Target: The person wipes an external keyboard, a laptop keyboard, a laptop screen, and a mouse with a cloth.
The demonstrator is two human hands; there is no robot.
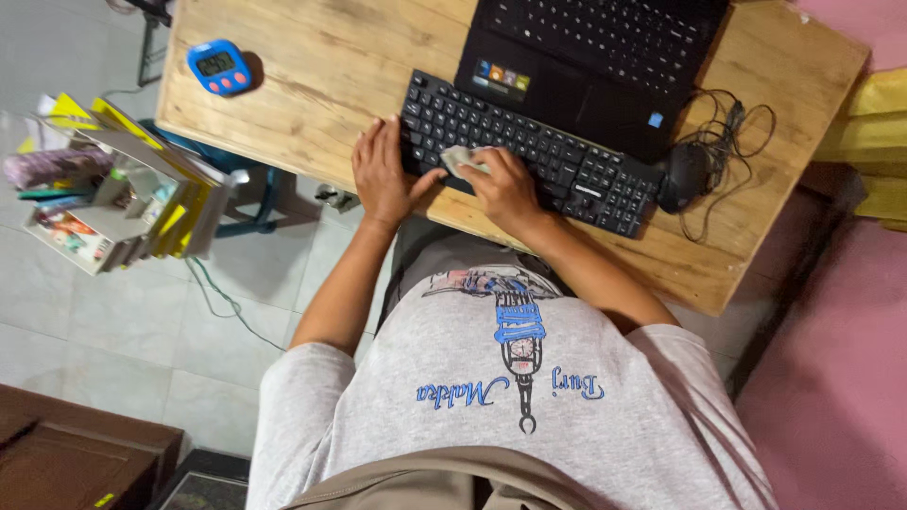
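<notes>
A black external keyboard lies at the near edge of a wooden desk, in front of an open black laptop. My left hand rests flat at the keyboard's left end, thumb against its edge. My right hand presses a small pale cloth onto the keys near the left half of the keyboard.
A black mouse with a tangled cable sits right of the keyboard. A blue timer lies at the desk's left corner. A rack of books stands on the tiled floor to the left. Pink surface at right.
</notes>
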